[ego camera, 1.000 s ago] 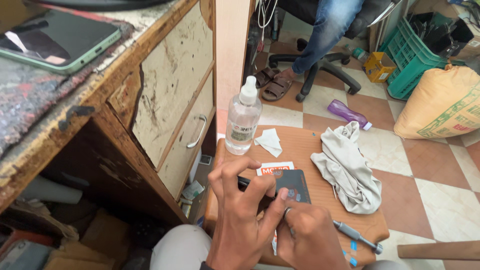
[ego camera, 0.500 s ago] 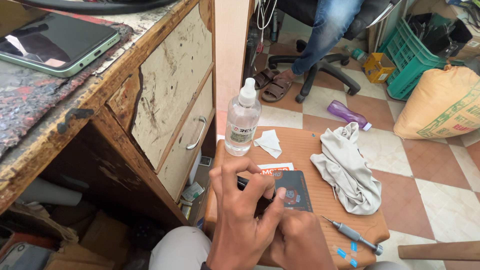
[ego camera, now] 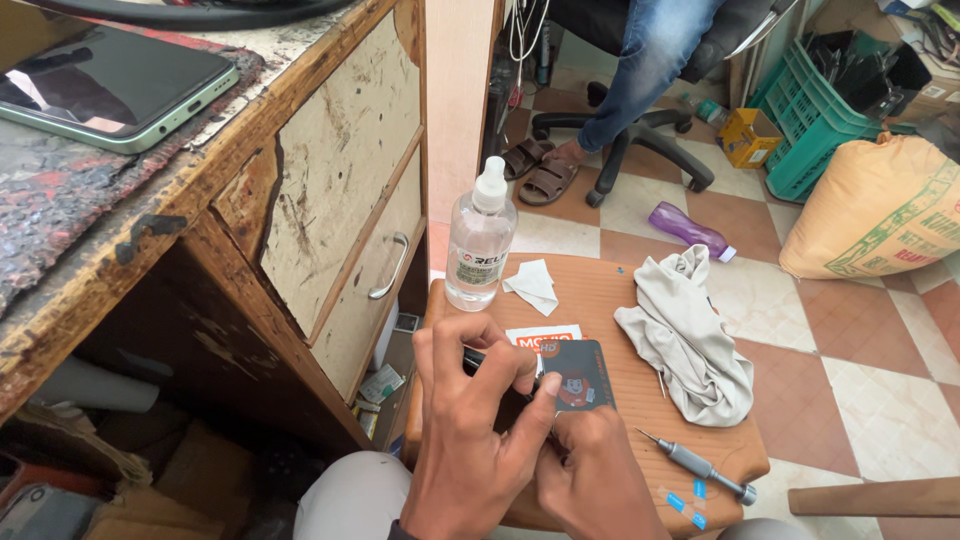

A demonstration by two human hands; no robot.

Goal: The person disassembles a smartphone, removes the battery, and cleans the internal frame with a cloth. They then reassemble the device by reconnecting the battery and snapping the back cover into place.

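My left hand [ego camera: 470, 440] grips a black flat device [ego camera: 478, 362] over a small wooden stool [ego camera: 600, 300], with its thumb pressed on a dark card [ego camera: 582, 375] that has a cartoon figure. My right hand [ego camera: 592, 480] is curled at the card's lower edge and holds it against the device. Most of the device is hidden under my fingers. A white and orange packet [ego camera: 545, 337] lies flat under the card.
On the stool stand a clear bottle with a white cap [ego camera: 481, 240], a white tissue [ego camera: 533, 285], a grey cloth [ego camera: 690, 345], a small screwdriver [ego camera: 700, 465] and blue bits [ego camera: 685, 498]. A worn wooden desk [ego camera: 320, 180] carries a phone [ego camera: 110, 90]. Behind are another person's legs [ego camera: 650, 60], a purple bottle [ego camera: 690, 230], a green crate [ego camera: 810, 120] and a sack [ego camera: 880, 210].
My right hand has slid a little lower and nearer to me along the card. My left hand keeps its hold on the device.
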